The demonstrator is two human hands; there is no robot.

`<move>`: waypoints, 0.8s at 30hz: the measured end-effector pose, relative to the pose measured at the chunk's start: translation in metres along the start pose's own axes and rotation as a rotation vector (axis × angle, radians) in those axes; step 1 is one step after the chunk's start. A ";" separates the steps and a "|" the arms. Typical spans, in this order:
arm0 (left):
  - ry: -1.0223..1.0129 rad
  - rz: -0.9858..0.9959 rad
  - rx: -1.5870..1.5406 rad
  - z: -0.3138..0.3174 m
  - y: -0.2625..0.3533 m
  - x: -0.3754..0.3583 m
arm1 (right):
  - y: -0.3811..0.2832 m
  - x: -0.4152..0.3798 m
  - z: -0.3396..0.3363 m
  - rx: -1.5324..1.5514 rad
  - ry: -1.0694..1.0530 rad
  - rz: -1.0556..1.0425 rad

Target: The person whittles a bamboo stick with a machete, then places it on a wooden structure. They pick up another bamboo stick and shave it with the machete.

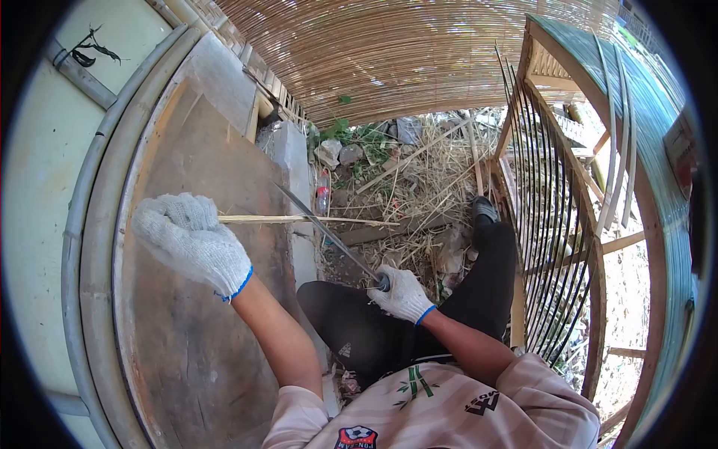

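My left hand (193,236), in a white knit glove with a blue cuff, is closed around one end of a thin, pale bamboo strip (351,221). The strip points right, across the edge of the wooden board and over the ground. In a matching glove, my right hand (404,293) grips the handle of a long-bladed knife (338,243) close over my bent leg. Its blade slants up and left and crosses the strip near the middle in this view.
A brown wooden board (209,329) lies at left, bordered by bamboo poles (97,277). Straw and scraps (419,172) litter the ground, with a plastic bottle (323,196) among them. A slatted frame (550,224) stands at right; a woven bamboo screen (404,60) hangs behind.
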State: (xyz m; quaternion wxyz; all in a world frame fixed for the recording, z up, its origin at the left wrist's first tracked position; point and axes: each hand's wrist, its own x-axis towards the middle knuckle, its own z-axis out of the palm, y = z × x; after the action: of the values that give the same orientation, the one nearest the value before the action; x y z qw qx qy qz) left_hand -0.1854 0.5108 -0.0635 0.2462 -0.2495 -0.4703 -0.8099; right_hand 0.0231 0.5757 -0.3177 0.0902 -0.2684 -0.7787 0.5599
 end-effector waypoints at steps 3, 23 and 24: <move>0.014 -0.001 0.022 -0.001 0.001 -0.001 | 0.016 0.000 0.003 -0.040 0.031 0.012; 0.029 -0.054 -0.038 -0.022 -0.001 0.002 | 0.156 0.029 0.016 -0.226 0.018 0.346; -0.008 -0.057 -0.060 -0.022 0.000 0.001 | 0.157 0.033 0.014 -0.239 -0.014 0.393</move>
State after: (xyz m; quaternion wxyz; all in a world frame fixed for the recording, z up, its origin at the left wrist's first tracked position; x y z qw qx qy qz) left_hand -0.1900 0.4907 -0.0724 0.2135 -0.2465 -0.4539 -0.8292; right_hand 0.0392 0.6171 -0.4728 -0.0585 -0.4197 -0.7729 0.4722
